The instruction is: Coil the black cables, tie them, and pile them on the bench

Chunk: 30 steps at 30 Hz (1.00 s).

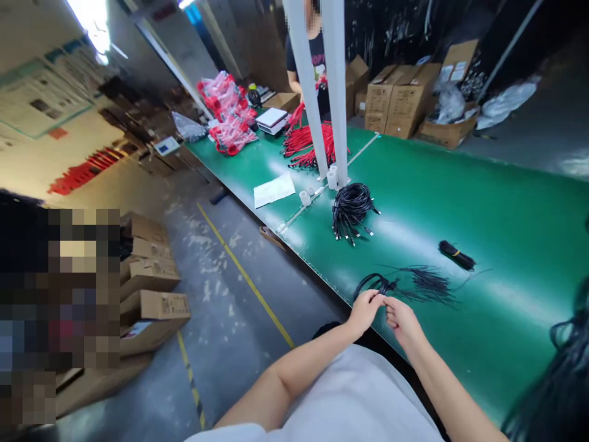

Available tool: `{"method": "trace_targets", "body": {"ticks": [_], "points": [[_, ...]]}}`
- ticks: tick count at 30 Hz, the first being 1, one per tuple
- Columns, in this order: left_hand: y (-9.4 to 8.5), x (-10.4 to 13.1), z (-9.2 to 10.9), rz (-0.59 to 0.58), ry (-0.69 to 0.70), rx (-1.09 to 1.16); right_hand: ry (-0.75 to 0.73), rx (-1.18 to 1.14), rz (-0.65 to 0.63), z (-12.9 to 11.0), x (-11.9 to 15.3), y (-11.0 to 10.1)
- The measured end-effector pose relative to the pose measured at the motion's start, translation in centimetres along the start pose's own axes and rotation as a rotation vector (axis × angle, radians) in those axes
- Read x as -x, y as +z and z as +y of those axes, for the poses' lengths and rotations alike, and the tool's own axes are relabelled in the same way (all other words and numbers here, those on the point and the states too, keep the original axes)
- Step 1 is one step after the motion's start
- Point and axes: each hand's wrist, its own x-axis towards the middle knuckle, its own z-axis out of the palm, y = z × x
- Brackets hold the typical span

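Near the front edge of the green table, my left hand (365, 312) is closed on a coiled black cable (367, 280), whose loop sticks out beyond the fingers. My right hand (401, 318) meets it fingertip to fingertip in a pinch; whatever lies between those fingers is too small to make out. Just past the hands is a loose spread of thin black ties (430, 283). A tighter bundle of black ties (457, 255) with a yellow band round it lies farther right. Beyond the coil sits a heap of coiled black cables (352, 207) with metal plugs.
White posts (339, 92) rise from the green table (506, 209), with small white rolls (305, 198) and a paper sheet (275, 189) beside them. Red cables (304, 144) and bagged red bundles (227, 110) lie farther back. Another person (294, 67) stands across the table. Cardboard boxes (159, 307) stand left.
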Motion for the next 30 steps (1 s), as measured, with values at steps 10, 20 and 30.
{"method": "trace_targets", "body": {"ticks": [10,20,30], "points": [[-1.6,-4.2,3.7,-0.338,-0.043,-0.007,0.14,-0.129,-0.034,-1.9,0.5,-2.2],[-11.7,-25.2,19.6,-0.1,0.113,0.308,0.081,-0.346,0.343,2.7,1.0,-2.5],[-13.4,-31.6,16.4,0.224,0.291,-0.628,0.234,-0.416,0.427,10.1,3.2,2.8]]}}
